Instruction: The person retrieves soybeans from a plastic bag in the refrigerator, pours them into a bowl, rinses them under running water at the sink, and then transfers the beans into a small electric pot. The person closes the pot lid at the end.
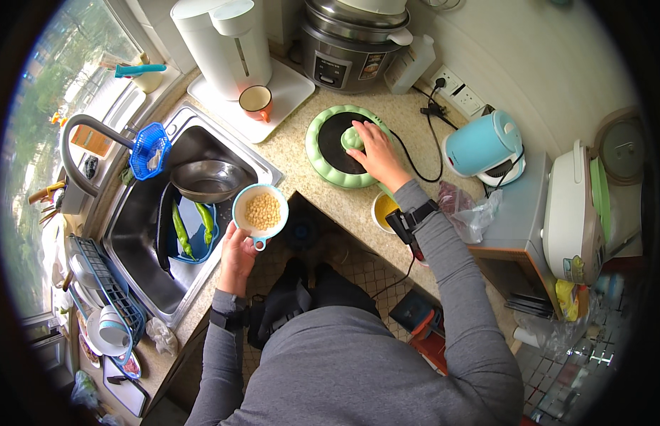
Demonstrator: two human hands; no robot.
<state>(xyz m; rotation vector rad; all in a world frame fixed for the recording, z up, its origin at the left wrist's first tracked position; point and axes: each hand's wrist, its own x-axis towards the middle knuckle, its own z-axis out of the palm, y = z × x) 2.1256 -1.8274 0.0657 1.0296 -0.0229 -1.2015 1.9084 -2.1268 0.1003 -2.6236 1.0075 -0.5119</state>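
Observation:
My left hand [238,259] holds a small white cup with a light-blue rim and handle [281,198], near the sink's front edge. Dried yellow beans, likely soybeans [262,211], lie inside it. On the counter stands a round appliance with a scalloped green rim [317,162] and a dark top. My right hand [376,154] rests over the green knob [352,138] at its middle, fingers around the knob's side. Below my right forearm, partly hidden, is a white bowl [376,217] with yellow contents.
Left, the steel sink [149,287] holds a metal bowl [207,181], green peppers [179,231] and an eggplant [162,234]. An orange mug [255,101] stands on a white tray [292,88]. A blue kettle [481,141], a cable [440,165] and a plastic bag [481,215] are right.

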